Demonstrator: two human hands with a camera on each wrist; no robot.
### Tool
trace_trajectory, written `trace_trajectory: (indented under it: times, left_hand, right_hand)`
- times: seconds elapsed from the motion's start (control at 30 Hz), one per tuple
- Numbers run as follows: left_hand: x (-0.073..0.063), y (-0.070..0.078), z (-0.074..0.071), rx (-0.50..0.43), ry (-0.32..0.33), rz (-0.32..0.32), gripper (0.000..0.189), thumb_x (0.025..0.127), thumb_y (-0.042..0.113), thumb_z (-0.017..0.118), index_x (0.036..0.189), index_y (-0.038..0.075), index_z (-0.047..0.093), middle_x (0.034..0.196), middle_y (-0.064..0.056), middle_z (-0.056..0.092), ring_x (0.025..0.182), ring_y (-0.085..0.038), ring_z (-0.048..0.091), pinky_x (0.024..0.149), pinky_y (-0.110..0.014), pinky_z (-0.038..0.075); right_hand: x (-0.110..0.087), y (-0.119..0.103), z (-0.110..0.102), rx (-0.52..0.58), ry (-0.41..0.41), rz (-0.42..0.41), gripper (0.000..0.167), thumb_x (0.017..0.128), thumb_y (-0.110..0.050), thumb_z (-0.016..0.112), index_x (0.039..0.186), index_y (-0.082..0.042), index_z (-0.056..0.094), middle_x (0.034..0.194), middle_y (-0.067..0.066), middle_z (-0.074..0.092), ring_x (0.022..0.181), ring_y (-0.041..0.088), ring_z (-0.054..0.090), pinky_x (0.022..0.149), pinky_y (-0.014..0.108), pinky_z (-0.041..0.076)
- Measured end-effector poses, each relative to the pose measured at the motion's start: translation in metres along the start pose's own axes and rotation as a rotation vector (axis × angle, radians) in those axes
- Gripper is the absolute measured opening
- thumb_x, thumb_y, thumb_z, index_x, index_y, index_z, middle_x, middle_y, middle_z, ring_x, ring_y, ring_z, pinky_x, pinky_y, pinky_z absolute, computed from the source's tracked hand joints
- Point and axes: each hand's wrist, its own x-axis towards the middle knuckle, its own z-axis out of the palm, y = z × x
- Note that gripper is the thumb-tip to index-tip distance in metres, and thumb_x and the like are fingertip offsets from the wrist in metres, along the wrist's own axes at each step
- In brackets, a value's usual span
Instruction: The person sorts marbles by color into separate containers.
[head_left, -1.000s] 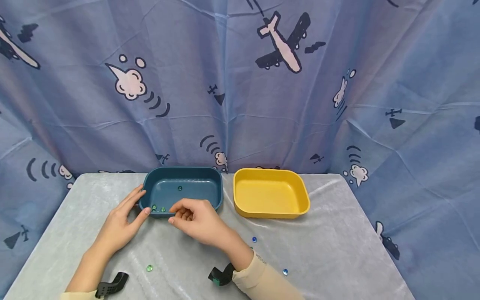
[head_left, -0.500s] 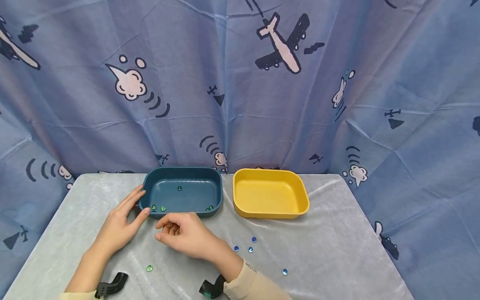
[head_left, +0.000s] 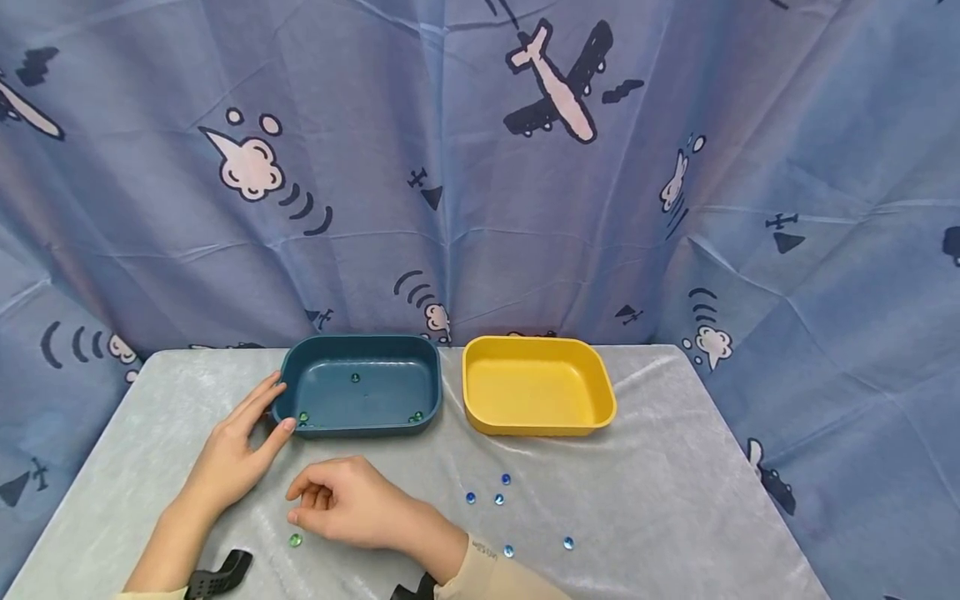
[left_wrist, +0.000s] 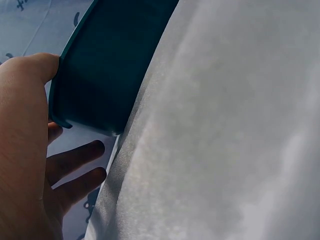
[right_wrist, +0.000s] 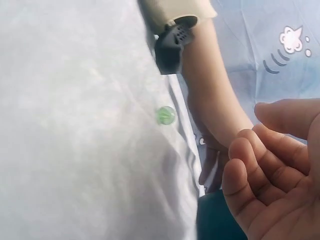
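Drawn back from the front of the teal tray, the right hand now hovers beside the lone green bead on the tabletop — its grip loosely curled and holding nothing, the bead seemingly within reach. The left hand's relaxed grip rests against the teal tray's left end; several green beads lie inside — the yellow tray stands just beside it, behind five blue beads.

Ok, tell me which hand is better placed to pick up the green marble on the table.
Probably the right hand: it appears empty and is nearer the green marble, while the left hand rests against the teal tray.
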Motion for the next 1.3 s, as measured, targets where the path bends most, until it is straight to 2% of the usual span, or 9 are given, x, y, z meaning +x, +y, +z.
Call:
trace_trajectory:
  times: [0.17, 0.27, 0.43, 0.57, 0.9, 1.1, 1.3]
  left_hand:
    - [0.0, 0.002, -0.002, 0.017, 0.008, 0.0, 0.065, 0.107, 0.028, 0.075, 0.166, 0.018, 0.05, 0.175, -0.002, 0.039, 0.15, -0.04, 0.049, 0.104, -0.07, 0.048]
    - [0.0, 0.002, -0.002, 0.028, 0.014, 0.001, 0.065, 0.106, 0.028, 0.076, 0.165, 0.018, 0.051, 0.174, -0.004, 0.04, 0.15, -0.038, 0.049, 0.103, -0.069, 0.048]
    - [0.001, 0.002, -0.003, 0.018, 0.013, 0.003, 0.065, 0.107, 0.028, 0.075, 0.165, 0.016, 0.05, 0.174, -0.008, 0.04, 0.148, -0.045, 0.05, 0.103, -0.073, 0.048]
    - [0.002, 0.002, -0.002, 0.018, 0.007, 0.002, 0.066, 0.107, 0.029, 0.075, 0.166, 0.017, 0.049, 0.175, -0.009, 0.039, 0.145, -0.048, 0.052, 0.103, -0.074, 0.047]
    - [0.003, 0.002, -0.003, 0.021, 0.007, 0.014, 0.067, 0.107, 0.027, 0.075, 0.167, 0.016, 0.048, 0.174, -0.011, 0.04, 0.141, -0.049, 0.056, 0.103, -0.071, 0.048]
    - [0.002, 0.002, -0.003, 0.039, 0.012, 0.013, 0.067, 0.107, 0.027, 0.075, 0.167, 0.016, 0.048, 0.174, -0.009, 0.04, 0.141, -0.047, 0.056, 0.103, -0.068, 0.048]
    - [0.001, 0.002, -0.001, 0.035, 0.005, 0.014, 0.066, 0.107, 0.028, 0.075, 0.166, 0.015, 0.048, 0.174, -0.012, 0.04, 0.139, -0.048, 0.058, 0.102, -0.071, 0.049]
  right_hand:
    - [0.0, 0.002, 0.007, -0.056, -0.006, -0.029, 0.012, 0.101, -0.013, 0.081, 0.112, -0.009, 0.079, 0.083, -0.016, 0.067, 0.072, -0.019, 0.053, 0.071, 0.004, 0.051]
    - [0.0, 0.004, 0.012, -0.064, -0.04, -0.023, 0.012, 0.102, -0.014, 0.08, 0.113, -0.01, 0.079, 0.083, -0.017, 0.068, 0.072, -0.02, 0.053, 0.071, 0.004, 0.05]
    - [0.001, 0.01, 0.019, -0.079, -0.102, -0.018, 0.013, 0.104, -0.017, 0.077, 0.116, -0.013, 0.079, 0.085, -0.021, 0.067, 0.072, -0.021, 0.053, 0.072, 0.004, 0.05]
    - [0.0, 0.014, 0.023, -0.104, -0.117, -0.011, 0.013, 0.104, -0.018, 0.077, 0.117, -0.014, 0.08, 0.084, -0.022, 0.066, 0.071, -0.022, 0.052, 0.071, 0.003, 0.049]
    - [0.0, 0.016, 0.026, -0.137, -0.122, 0.016, 0.012, 0.103, -0.019, 0.078, 0.114, -0.016, 0.08, 0.083, -0.023, 0.066, 0.069, -0.02, 0.051, 0.069, 0.003, 0.047]
    - [0.001, 0.016, 0.029, -0.189, -0.151, 0.033, 0.013, 0.103, -0.024, 0.079, 0.115, -0.02, 0.08, 0.084, -0.024, 0.066, 0.069, -0.018, 0.051, 0.069, 0.003, 0.045]
    - [0.0, 0.017, 0.033, -0.251, -0.174, 0.035, 0.014, 0.103, -0.027, 0.079, 0.117, -0.023, 0.081, 0.086, -0.025, 0.065, 0.073, -0.018, 0.05, 0.071, 0.002, 0.042]
